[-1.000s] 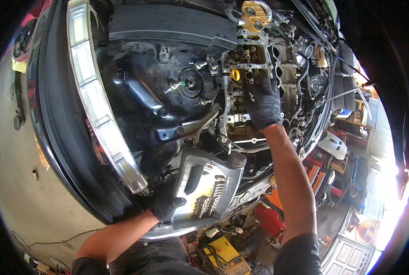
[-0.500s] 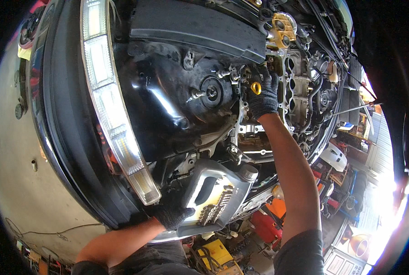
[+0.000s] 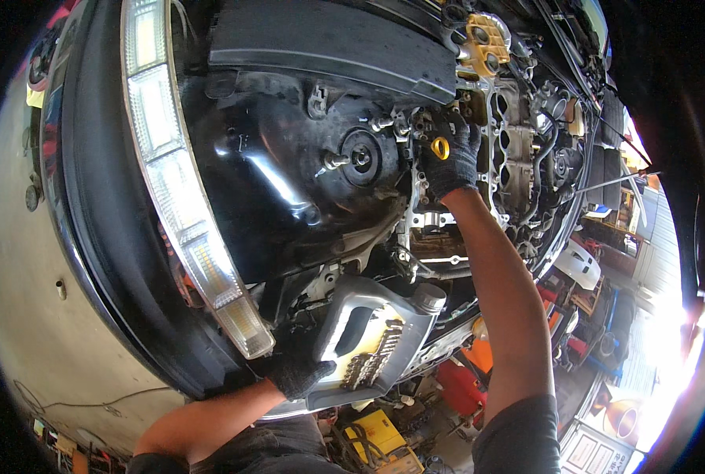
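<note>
Jug (image 3: pixel 417 341) grey, label (image 3: pixel 375 330) yellow-white with dark streaks; ring (image 3: pixel 446 149) yellow; gloves (image 3: pixel 299 378) charcoal; engine casting (image 3: pixel 483 49) golden-tan.

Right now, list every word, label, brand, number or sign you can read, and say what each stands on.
No text can be quoted with certainty.
White panel at the lower right: dark lettering inside boxes and along its edge, too small and blurred to read.
Gray jug: dark marks on its pale face; I cannot make out any words.
</note>
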The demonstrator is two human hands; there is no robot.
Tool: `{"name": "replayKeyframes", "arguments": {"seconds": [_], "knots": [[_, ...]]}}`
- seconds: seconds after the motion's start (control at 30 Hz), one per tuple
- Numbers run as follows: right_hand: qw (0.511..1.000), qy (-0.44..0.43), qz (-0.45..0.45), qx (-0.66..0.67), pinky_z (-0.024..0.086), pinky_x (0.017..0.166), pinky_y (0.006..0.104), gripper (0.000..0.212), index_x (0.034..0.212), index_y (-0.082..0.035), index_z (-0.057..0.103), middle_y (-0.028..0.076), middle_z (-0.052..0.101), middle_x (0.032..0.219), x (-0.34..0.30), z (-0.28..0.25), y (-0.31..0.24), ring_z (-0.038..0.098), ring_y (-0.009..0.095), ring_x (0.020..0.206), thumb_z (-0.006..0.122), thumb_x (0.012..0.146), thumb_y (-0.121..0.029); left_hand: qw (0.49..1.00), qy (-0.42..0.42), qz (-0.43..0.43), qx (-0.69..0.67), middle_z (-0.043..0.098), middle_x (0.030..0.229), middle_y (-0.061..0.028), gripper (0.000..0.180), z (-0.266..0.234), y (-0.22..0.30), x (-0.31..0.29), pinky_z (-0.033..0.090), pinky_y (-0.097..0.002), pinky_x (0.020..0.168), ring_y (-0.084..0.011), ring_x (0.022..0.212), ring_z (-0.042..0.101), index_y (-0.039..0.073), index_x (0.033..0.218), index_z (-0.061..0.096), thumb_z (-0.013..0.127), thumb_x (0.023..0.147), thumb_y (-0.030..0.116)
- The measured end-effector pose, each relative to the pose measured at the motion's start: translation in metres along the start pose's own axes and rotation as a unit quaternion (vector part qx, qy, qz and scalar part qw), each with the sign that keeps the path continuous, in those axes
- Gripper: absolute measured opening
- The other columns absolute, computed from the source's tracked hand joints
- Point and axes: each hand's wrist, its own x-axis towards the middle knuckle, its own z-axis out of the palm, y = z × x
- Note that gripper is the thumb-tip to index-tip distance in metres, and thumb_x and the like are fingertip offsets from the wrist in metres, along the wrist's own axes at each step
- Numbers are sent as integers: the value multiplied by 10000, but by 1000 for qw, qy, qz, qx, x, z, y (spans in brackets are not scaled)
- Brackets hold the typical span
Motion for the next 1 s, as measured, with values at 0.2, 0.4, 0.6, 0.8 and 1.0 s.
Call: {"name": "replayKeyframes", "arguments": {"seconds": [0.2,0.4,0.6,0.8,1.0], "knots": [[993,-96,62,-32,119,1266,692,564,1444,-182,640,75,475,1623,7,-9,-13,289,376,1568,694,908,-348,984,86,146,52,641,1357,-238,765,5,-11,5,440,-517,1105,-398,1288,594,18,1470,535,811,785,217],[989,-105,85,-58,156,1265,660,681,1579,-155,490,96,382,1693,12,-13,-21,293,364,1567,643,950,-367,998,16,48,28,646,1337,-240,765,3,-14,2,428,-531,1108,-414,1257,599,22,1454,546,814,779,264],[980,-113,144,-81,201,1265,625,683,1580,-195,507,90,351,1716,22,0,-23,317,364,1557,646,944,-403,996,17,25,84,611,1431,-221,822,4,-14,0,374,-507,1164,-381,1327,557,30,1497,530,786,806,396],[985,-110,113,-64,199,1268,632,540,1409,-240,687,121,441,1660,14,-10,-21,351,373,1543,732,880,-345,998,25,9,57,565,1444,-254,838,3,-10,-6,364,-520,1166,-400,1350,529,25,1519,472,798,826,367],[944,218,105,225,454,1002,502,275,1093,-78,751,174,653,1214,-74,-90,-21,589,395,1137,754,826,-13,998,48,15,38,588,1412,-245,774,14,-33,-2,405,-503,1137,-411,1331,542,36,1488,516,808,830,318]]}}
